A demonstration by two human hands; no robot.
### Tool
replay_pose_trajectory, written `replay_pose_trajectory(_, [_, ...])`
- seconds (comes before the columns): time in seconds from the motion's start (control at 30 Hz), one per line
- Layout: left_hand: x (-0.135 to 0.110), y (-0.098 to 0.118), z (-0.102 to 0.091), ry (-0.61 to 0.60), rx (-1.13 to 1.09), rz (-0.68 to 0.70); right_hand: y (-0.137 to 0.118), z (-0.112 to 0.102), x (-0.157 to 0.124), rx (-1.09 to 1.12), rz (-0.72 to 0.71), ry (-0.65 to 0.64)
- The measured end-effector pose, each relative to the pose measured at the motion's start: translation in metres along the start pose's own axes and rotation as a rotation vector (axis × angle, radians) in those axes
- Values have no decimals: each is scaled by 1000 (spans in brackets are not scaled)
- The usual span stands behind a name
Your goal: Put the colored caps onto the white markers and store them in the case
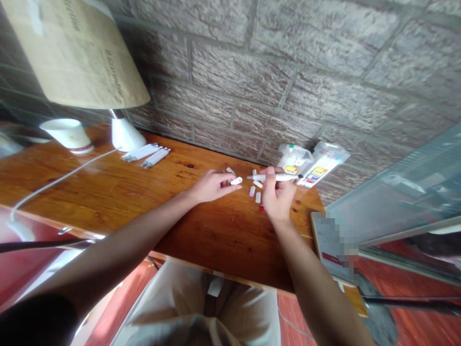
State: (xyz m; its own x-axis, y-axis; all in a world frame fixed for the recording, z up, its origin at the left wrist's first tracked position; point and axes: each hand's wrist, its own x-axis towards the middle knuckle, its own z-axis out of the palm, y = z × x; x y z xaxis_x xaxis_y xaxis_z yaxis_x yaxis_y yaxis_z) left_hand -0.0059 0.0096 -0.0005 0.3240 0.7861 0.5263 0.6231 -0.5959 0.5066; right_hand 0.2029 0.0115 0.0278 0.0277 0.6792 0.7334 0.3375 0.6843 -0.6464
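Observation:
Between the fingers of my left hand (pixel 213 186) is a white marker cap (pixel 236 181), its end turned toward the right. My right hand (pixel 279 196) grips a white marker (pixel 275 177) lying almost level, with its uncapped grey tip pointing left at the cap. A small gap separates tip and cap. On the wood below and between my hands lie several loose marker caps (pixel 258 197), white with coloured ends. One red cap (pixel 261 208) sits by my right wrist. Part of the caps is hidden behind my right hand.
Several capless-looking markers (pixel 146 154) lie beside the white lamp base (pixel 126 134). A paper cup (pixel 68 135) stands farther left, and a cable (pixel 65 175) crosses the table (pixel 216 235). Two clear marker cases (pixel 322 163) stand against the brick wall (pixel 245 72).

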Motion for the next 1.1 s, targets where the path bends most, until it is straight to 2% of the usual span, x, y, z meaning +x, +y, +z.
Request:
replay_pose_trajectory(0.1, [0, 0, -1, -7, -1, 9, 1, 0, 0, 7, 43, -25])
replay_pose_trajectory(0.43, [-1, -3, 4, -9, 15, 44, -3, 0, 4, 77, 170, 19])
replay_pose_trajectory(0.63, [-1, -4, 4, -11, 26, 62, -2, 0, 3, 89, 155, 30])
replay_pose_trajectory(0.73, [-1, -4, 4, -7, 24, 44, -5, 0, 4, 125, 205, 29])
replay_pose_trajectory(0.87, [-1, -4, 5, -22, 18, 50, -7, 5, 8, 314, 384, 87])
replay_pose_trajectory(1.0, [-1, -2, 4, -29, 26, 53, 0, 8, 16, 716, 735, 121])
replay_pose_trajectory(1.1, [-1, -2, 3, -13, 28, 33, 6, 5, 22, 882, 933, 117])
